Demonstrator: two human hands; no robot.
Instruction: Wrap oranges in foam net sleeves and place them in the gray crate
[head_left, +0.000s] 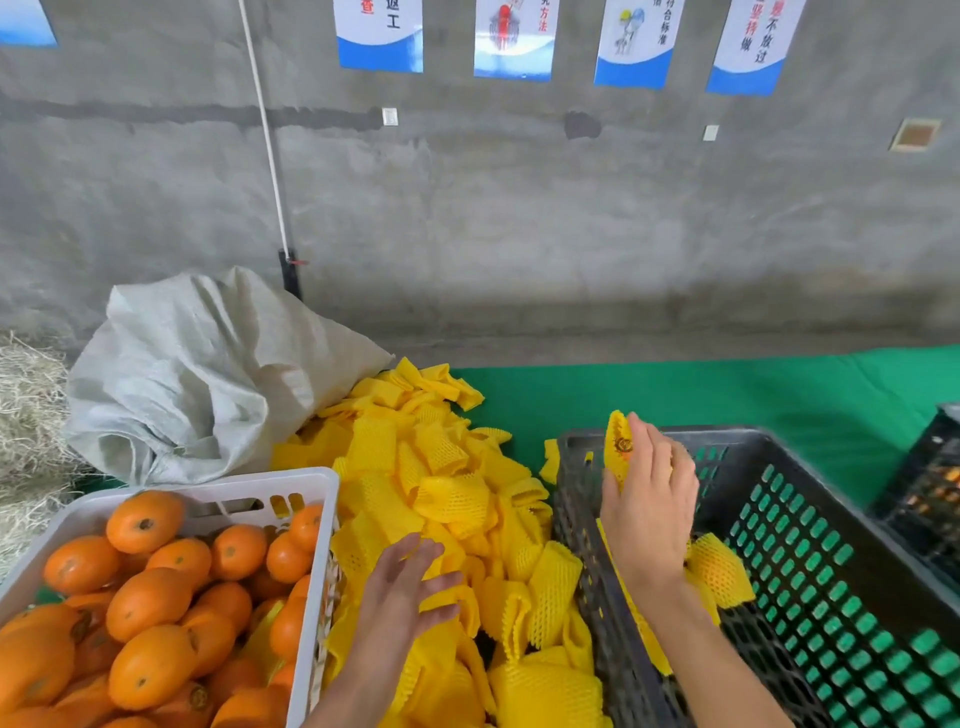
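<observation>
Wall poster (379, 31): "返工"; others perhaps "方法", "标准".

Sleeve pile (447, 499) lies between orange crate (306, 483) and gray crate (582, 519).

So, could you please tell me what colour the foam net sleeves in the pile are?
Yellow; the foam net sleeves show best in the head view.

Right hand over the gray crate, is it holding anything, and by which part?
The right hand holds a sleeved orange over the gray crate, fingers curled round its side. The left hand holds nothing.
</observation>
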